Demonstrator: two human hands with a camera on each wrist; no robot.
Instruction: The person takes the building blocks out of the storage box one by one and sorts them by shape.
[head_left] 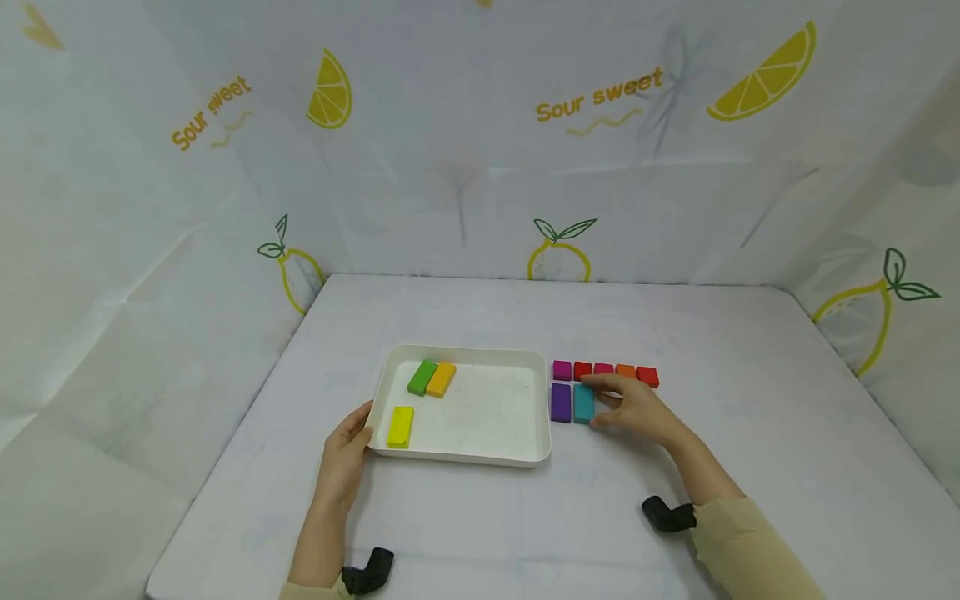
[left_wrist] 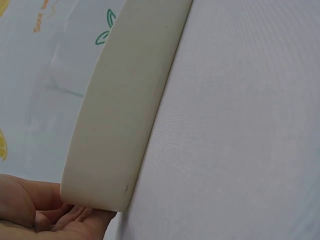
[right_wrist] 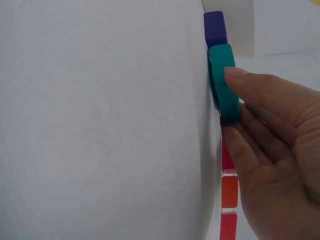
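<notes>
The left hand (head_left: 347,454) holds a shallow white tray (head_left: 487,425) by its left edge. In the left wrist view, the fingers (left_wrist: 82,222) meet the tray's near corner (left_wrist: 107,145). To the right of the tray, the right hand (head_left: 637,408) pinches a teal rectangular block (head_left: 583,406) between its thumb and fingers. The right wrist view has the thumb (right_wrist: 255,85) on one side of the teal block (right_wrist: 223,65). A purple block (head_left: 561,403) stands close beside it. Inside the tray lie a green block (head_left: 422,377), an orange-yellow block (head_left: 441,380) and a yellow block (head_left: 401,427).
Several smaller blocks form a row behind the teal one, among them a magenta block (head_left: 562,371), a red block (head_left: 582,370) and an orange block (head_left: 626,371). White cloth (head_left: 660,321) covers the table. A lemon-printed curtain (head_left: 450,167) hangs behind.
</notes>
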